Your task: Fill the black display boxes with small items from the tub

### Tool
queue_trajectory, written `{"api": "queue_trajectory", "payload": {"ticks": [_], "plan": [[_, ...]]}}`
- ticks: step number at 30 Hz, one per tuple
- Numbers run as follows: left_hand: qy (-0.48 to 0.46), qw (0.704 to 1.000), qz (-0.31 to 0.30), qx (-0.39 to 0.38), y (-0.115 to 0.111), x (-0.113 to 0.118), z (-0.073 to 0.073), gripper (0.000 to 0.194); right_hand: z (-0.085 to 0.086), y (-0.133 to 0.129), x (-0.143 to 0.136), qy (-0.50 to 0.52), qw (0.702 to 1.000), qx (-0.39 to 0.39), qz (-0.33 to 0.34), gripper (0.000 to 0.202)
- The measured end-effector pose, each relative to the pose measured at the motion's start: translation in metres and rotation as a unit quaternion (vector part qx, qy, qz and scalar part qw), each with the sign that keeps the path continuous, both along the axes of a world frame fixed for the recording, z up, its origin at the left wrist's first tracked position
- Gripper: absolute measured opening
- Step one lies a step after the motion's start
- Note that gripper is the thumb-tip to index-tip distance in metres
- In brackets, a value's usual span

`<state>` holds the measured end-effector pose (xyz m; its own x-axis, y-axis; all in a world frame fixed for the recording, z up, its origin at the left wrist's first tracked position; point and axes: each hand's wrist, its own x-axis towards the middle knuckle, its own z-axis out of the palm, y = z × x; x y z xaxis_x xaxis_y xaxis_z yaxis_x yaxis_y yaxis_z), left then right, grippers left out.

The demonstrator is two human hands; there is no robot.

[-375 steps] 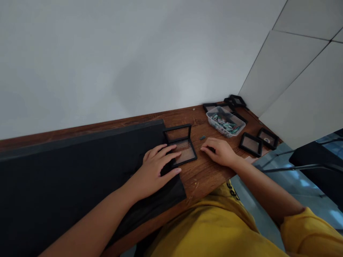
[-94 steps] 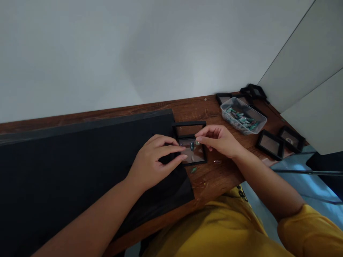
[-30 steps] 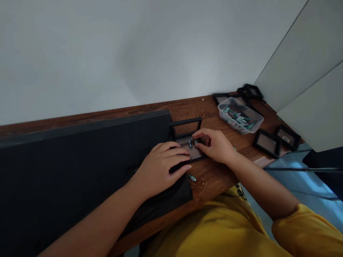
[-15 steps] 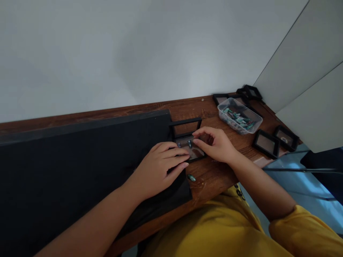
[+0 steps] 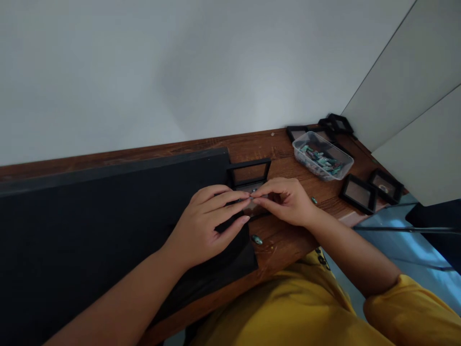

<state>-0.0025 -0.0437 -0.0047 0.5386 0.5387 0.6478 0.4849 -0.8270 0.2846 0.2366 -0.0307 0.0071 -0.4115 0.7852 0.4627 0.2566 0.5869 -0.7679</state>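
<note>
A small black-framed case [image 5: 266, 169] stands with its lid raised, and its lower half lies largely under my hands. My left hand [image 5: 207, 223] reaches in from the left with fingers stretched and slightly spread, its fingertips over the case's lower half. From the right, my right hand [image 5: 288, 201] pinches thumb and forefinger together there, right beside the left fingertips. Whatever is in the pinch is too small and covered to name. A glossy green oval piece [image 5: 257, 239] lies on the wood in front of the case.
A clear plastic tub [image 5: 344, 169] of small green and silvery pieces stands back right. Black-framed cases [image 5: 358, 192] lie beside it and behind it. Another small green piece [image 5: 314, 200] rests near my right wrist. A black mat [image 5: 108, 211] covers the table's left side.
My right hand has moved slightly left and down, and its thumb and forefinger have closed together. My left hand has drawn back slightly left. The small dark pieces in the case are now mostly covered.
</note>
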Motion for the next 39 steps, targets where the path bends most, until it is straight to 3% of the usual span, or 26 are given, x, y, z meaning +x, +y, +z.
{"api": "queue_trajectory", "payload": {"ticks": [7,11,15,18,23,31,39], "plan": [[-0.015,0.998,0.032,-0.045,0.003,0.000,0.002,0.019,0.001,-0.002,-0.003,-0.102,0.986,0.083,-0.102,0.017],[-0.033,0.996,0.050,-0.062,0.007,-0.002,0.004,0.019,0.000,-0.001,-0.008,-0.213,0.962,0.135,-0.105,0.020],[-0.023,0.996,0.016,-0.087,0.007,-0.002,0.007,0.022,-0.002,0.000,-0.014,-0.325,0.933,0.132,-0.084,0.019],[0.006,0.994,-0.036,-0.105,0.003,-0.001,0.010,0.026,-0.003,0.001,-0.015,-0.354,0.925,0.117,-0.078,0.017],[0.064,0.982,-0.121,-0.130,-0.004,0.002,0.007,0.019,-0.005,0.003,-0.013,-0.280,0.954,0.079,-0.068,0.013],[0.131,0.973,-0.115,-0.148,-0.006,0.002,-0.003,0.016,0.002,0.002,0.003,-0.094,0.983,0.072,-0.138,0.014],[0.125,0.970,-0.142,-0.155,-0.008,0.007,0.000,0.015,0.006,0.000,0.004,-0.053,0.987,0.069,-0.138,0.014]]}}
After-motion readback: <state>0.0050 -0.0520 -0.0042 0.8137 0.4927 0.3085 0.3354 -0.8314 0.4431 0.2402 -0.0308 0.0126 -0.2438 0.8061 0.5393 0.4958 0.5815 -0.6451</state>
